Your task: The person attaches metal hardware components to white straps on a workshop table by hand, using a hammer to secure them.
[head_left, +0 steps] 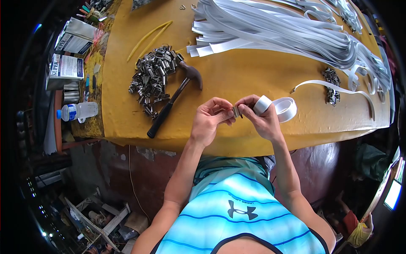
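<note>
In front of my body, over the near part of the table, my left hand (pixel 207 122) pinches a small metal buckle (pixel 236 111) between thumb and fingers. My right hand (pixel 263 120) is closed at the buckle's other side, its thumb and index finger against it. A white strap (pixel 285 109) loops out from behind the right hand's fingers and curls to the right. How the strap's end meets the buckle is hidden by the fingertips.
A hammer (pixel 171 103) lies left of my hands, against a heap of metal buckles (pixel 154 74). White straps (pixel 275 29) are bundled at the back. More metal pieces (pixel 332 86) lie right. A plastic bottle (pixel 86 110) and cans (pixel 67 67) stand off the left edge.
</note>
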### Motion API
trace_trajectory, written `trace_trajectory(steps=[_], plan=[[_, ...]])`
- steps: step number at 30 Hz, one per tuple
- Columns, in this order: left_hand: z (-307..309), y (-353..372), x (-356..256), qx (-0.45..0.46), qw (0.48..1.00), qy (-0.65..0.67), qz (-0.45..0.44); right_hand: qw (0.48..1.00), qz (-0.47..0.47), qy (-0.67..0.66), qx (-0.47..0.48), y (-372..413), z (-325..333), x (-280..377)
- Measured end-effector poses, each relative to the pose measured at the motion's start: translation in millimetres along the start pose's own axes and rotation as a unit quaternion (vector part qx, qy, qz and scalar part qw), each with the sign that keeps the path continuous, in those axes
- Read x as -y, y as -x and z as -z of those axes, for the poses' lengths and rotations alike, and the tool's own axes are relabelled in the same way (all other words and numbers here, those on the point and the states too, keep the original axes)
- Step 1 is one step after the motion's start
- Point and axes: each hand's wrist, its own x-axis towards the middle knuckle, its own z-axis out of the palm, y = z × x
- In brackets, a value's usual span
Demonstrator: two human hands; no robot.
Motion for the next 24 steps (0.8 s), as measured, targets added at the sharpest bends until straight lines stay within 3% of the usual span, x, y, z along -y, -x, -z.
trace_trajectory(steps=[7, 10, 12, 15, 24], plan=[[-6, 4, 5, -0.009, 1.0, 0.03, 0.0, 0.999, 0.004, -0.044, -0.029, 4, -8, -6], [-16, 6, -2, -0.054, 0.998, -0.03, -0.01, 0.997, 0.025, 0.01, -0.075, 4, -10, -11], [-28, 9, -7, -0.098, 0.98, -0.165, -0.062, 0.987, 0.054, 0.113, -0.103, 5, -12, -8], [-31, 9, 2, -0.117, 0.96, -0.234, -0.101, 0.982, 0.084, 0.126, -0.111, 4, -15, -14], [-26, 12, -3, -0.106, 0.97, -0.197, -0.093, 0.965, 0.165, 0.196, -0.065, 0, -8, -7]])
